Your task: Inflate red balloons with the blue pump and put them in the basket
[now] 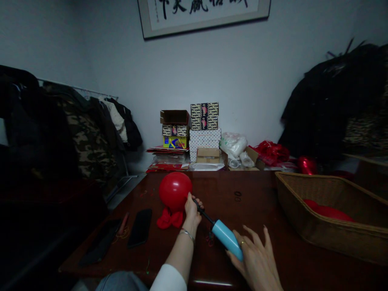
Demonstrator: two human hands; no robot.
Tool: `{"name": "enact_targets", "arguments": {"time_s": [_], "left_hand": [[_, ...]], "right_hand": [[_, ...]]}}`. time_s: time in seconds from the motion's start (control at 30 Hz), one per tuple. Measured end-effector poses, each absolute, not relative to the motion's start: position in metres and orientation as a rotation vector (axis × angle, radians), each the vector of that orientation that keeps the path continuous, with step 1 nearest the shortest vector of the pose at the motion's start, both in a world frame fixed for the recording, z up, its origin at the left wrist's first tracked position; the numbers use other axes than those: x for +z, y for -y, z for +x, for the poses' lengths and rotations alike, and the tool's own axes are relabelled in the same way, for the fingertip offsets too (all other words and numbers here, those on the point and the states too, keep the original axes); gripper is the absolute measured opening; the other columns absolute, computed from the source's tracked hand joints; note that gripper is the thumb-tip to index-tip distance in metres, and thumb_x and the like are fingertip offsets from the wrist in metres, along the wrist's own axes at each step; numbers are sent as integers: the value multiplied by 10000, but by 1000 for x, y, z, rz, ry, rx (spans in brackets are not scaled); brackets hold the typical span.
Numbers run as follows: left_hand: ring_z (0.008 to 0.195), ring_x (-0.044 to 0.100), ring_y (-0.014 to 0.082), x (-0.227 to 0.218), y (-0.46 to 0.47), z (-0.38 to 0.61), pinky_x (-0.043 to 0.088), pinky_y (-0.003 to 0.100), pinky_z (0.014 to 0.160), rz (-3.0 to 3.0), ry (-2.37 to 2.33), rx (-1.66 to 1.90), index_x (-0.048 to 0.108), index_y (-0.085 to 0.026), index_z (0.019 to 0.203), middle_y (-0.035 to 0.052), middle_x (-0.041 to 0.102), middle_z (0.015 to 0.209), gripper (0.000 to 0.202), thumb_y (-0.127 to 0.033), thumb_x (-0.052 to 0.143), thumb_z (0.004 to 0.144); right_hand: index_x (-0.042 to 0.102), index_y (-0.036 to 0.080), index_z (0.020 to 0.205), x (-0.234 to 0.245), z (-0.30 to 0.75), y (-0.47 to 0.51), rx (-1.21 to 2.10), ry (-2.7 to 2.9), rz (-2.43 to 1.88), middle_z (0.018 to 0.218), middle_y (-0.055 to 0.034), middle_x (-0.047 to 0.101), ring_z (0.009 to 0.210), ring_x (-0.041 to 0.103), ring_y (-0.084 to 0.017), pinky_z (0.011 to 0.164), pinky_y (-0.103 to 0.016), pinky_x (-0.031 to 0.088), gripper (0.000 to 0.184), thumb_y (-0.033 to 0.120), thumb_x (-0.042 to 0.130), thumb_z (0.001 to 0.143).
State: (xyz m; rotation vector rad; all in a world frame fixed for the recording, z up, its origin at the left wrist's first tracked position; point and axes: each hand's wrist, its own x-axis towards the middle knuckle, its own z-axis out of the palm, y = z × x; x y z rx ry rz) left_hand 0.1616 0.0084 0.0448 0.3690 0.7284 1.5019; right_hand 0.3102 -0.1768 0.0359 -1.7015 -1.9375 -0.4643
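A partly inflated red balloon (pixel 175 190) sits above the table, left of centre. My left hand (pixel 192 209) is closed at its neck, around the black end of a hand pump; the exact join is hidden by my fingers. The pump's light blue barrel (pixel 227 239) slants down to the right, with a black rod showing between barrel and left hand. My right hand (pixel 256 256) holds the barrel's lower end between thumb and fingers, the other fingers spread and raised. Just below the balloon, uninflated red balloons (pixel 170 218) lie on the table.
On the brown table (pixel 251 214) lie a black phone (pixel 140 227) and another dark flat object (pixel 101 241) at left. A wicker basket (pixel 336 184) with red items stands at right. Stacked boxes (pixel 205 139) and plastic bags (pixel 233 144) are behind. Clothes racks flank both sides.
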Motion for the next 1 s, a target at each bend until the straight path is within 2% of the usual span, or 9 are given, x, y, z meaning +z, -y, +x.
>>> {"name": "enact_targets", "arguments": {"time_s": [0.23,0.57,0.8,1.0], "left_hand": [[358,361,65,55,-19,150,262,173,366,354,-754,1520,403,-197,689,-68,372,480,307,-431,535,837],[372,370,67,53,-14,155,278,169,371,322,-685,1503,404,-196,677,-61,380,491,322,-435,564,822],[363,346,58,58,-14,154,262,164,368,315,-697,1554,399,-191,674,-67,366,482,307,-401,544,844],[371,371,67,57,-5,161,283,174,380,332,-711,1527,406,-191,686,-53,407,491,282,-378,534,854]], "right_hand": [[613,243,1124,17,350,200,-647,1998,-1566,960,-30,710,1062,562,-295,1076,-593,18,446,523,564,781],[643,284,1080,17,367,209,-699,2003,-1554,972,-20,708,1056,565,-286,1077,-585,29,406,535,569,770],[621,238,1105,26,362,203,-708,2019,-1544,962,-24,706,1078,551,-278,1078,-593,35,435,527,559,786],[619,194,1083,39,341,189,-659,2016,-1569,940,-38,706,1097,536,-291,1074,-614,37,417,475,588,776]]}}
